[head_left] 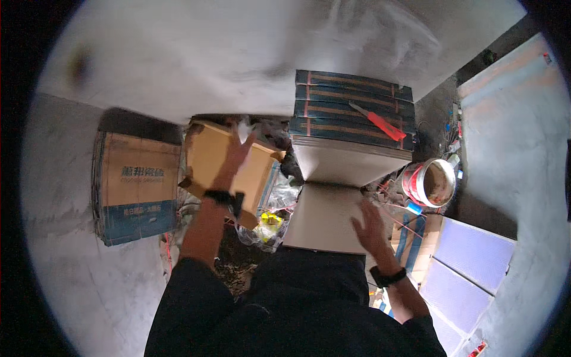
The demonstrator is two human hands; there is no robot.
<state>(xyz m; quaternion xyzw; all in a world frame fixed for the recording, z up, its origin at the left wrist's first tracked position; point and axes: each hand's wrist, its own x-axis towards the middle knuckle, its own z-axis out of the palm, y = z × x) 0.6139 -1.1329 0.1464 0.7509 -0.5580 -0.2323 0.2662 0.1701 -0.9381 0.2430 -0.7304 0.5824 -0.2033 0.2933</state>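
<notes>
My left hand (239, 152) reaches out over an opened brown cardboard sheet (208, 156), its fingers stretched apart. A whitish, blurred patch shows at its fingertips; I cannot make out what it is. My right hand (372, 229) has its fingers spread at the right edge of a pale square tile (324, 217) in front of my body; whether it touches the tile is unclear. Beyond that tile, more pale tiles (351, 156) stand against a stack of dark blue tile boxes (354, 95). A red-handled knife (385, 125) with its blade out lies on the boxes.
At left, a brown and blue tile carton (140, 187) leans by the wall. Clear plastic and a yellow wrapper (269, 223) lie between the cardboard and the tile. To the right are a red and white bucket (429, 182) and purplish panels (473, 256). A pale wall (238, 59) rises ahead.
</notes>
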